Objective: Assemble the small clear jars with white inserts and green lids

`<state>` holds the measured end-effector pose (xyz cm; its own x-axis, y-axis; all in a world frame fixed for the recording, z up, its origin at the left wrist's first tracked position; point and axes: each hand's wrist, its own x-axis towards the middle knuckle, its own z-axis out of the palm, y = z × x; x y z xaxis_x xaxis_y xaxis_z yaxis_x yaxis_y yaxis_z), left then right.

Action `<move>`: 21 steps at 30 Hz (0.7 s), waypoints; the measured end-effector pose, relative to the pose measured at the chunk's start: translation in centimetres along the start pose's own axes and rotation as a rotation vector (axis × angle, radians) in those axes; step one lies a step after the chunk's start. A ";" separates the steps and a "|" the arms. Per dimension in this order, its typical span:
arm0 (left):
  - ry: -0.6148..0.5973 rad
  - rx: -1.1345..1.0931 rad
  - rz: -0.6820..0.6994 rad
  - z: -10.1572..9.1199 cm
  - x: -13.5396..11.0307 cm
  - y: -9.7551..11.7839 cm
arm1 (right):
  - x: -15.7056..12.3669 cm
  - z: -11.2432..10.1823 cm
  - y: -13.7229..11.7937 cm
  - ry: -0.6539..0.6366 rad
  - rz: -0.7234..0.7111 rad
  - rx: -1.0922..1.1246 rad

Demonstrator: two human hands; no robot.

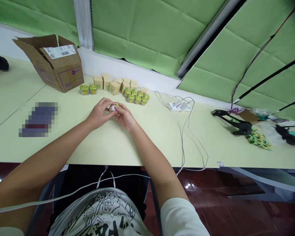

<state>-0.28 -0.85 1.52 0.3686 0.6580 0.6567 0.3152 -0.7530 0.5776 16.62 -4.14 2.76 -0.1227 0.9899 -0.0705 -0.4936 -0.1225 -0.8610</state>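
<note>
My left hand point(100, 113) and my right hand point(125, 116) meet above the table, fingertips closed around a small white piece point(112, 108) with a bit of green showing beside it. Fingers hide most of it, so I cannot tell its exact kind or whether it is one piece or two. Just beyond my left hand stand two small clear jars with green looped lids point(88, 88). Several more green-lidded jars point(137, 97) are grouped past my right hand. Behind them is a row of small kraft-paper boxes point(115, 87).
An open cardboard carton point(61, 68) stands at the back left, near a blurred-out patch point(39, 119). A white power strip point(179, 106) with cables lies right of the jars. Farther right are a black stand point(236, 124) and a pile of green pieces point(258, 140).
</note>
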 end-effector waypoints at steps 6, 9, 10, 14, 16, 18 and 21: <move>0.021 -0.041 -0.045 -0.1 0.3 0.4 | 0.5 -0.5 0.1 0.070 0.001 0.045; 0.102 -0.231 -0.225 0.2 0.5 0.2 | 0.6 -0.6 0.0 0.091 0.025 0.062; 0.130 -0.317 -0.299 0.3 0.6 0.1 | 0.6 -0.6 -0.1 0.097 0.033 0.067; 0.205 -0.586 -0.527 0.4 1.1 -0.3 | 0.6 -0.5 -0.5 0.147 0.081 0.101; 0.219 -0.670 -0.598 0.2 1.3 -0.5 | 0.7 -0.6 -0.6 0.170 0.094 0.111; 0.220 -0.737 -0.654 0.1 1.4 -0.6 | 0.9 -0.7 -0.6 0.183 0.093 0.117; 0.218 -0.773 -0.693 0.0 1.5 -0.6 | 1.0 -0.9 -0.6 0.202 0.078 0.125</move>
<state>0.02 0.61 2.14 0.1324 0.9867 0.0943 -0.2740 -0.0550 0.9602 17.58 -3.04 2.77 0.0036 0.9698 -0.2440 -0.5934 -0.1943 -0.7811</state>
